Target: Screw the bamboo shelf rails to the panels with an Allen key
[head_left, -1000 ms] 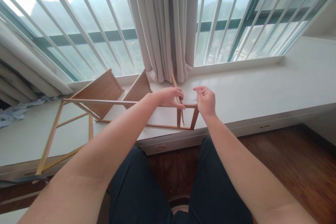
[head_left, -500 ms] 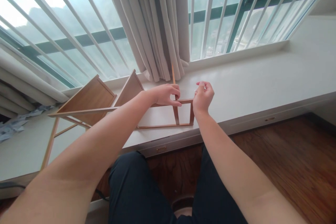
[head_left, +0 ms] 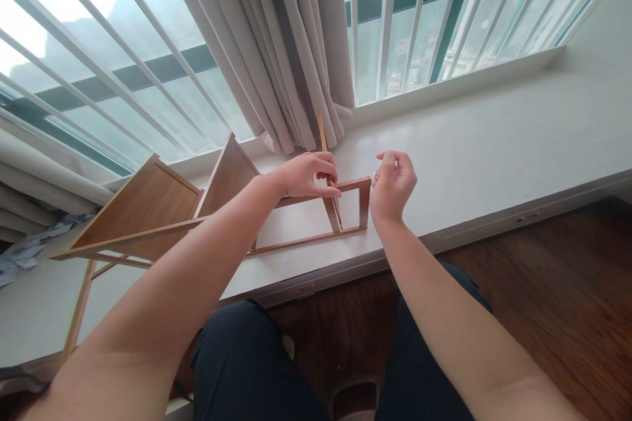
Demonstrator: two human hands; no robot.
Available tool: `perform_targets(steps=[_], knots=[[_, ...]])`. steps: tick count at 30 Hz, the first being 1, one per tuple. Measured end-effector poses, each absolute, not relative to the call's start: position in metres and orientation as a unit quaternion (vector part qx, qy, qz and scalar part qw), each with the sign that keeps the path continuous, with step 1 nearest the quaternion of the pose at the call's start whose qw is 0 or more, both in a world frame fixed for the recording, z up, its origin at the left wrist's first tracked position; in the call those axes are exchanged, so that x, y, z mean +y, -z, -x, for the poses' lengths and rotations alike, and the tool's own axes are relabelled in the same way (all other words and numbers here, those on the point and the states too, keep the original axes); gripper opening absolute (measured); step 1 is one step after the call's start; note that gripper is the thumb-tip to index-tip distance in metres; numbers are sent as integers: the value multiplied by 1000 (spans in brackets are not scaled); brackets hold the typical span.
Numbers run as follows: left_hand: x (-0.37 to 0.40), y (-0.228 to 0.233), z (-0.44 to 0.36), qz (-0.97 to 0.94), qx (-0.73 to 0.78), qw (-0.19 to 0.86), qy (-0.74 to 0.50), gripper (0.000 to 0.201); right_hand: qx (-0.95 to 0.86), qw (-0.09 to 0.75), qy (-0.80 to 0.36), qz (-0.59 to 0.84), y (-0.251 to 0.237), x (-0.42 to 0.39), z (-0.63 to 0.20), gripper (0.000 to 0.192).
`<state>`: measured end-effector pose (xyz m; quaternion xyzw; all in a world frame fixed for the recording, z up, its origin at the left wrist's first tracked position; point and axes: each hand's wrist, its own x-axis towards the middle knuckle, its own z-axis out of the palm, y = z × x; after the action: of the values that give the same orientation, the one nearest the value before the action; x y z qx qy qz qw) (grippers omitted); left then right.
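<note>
The left hand [head_left: 309, 174] is curled tight around a thin wooden stick [head_left: 323, 145] and the top rail of a wooden frame [head_left: 353, 185] that rests on the white window ledge [head_left: 469, 151]. Just to its right, clear of the frame's corner, the right hand [head_left: 392, 184] hovers loosely curled, thumb and forefinger pinched together; whether they grip anything I cannot tell

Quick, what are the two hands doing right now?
Left hand: closed around the thin wooden stick at the top rail of the wooden frame.
Right hand: fingers curled, pinching something too small to tell, beside the frame.
</note>
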<state>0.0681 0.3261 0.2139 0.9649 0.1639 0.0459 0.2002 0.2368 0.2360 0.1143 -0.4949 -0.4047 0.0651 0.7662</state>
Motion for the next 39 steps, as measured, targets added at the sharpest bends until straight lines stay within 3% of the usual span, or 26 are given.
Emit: perform_targets(steps=[4, 15, 29, 39], knots=[[327, -213, -69, -963, 162, 208, -50, 43, -409, 751, -62, 515, -108, 199, -230, 30], [325, -215, -71, -962, 176, 204, -51, 40, -611, 603, -141, 493, -93, 173, -213, 14], [322, -208, -73, -945, 209, 231, -100, 42, -643, 635, -31, 428, -98, 174, -220, 7], [323, -210, -76, -952, 200, 204, -109, 41, -671, 641, 17, 372, -95, 184, -215, 13]])
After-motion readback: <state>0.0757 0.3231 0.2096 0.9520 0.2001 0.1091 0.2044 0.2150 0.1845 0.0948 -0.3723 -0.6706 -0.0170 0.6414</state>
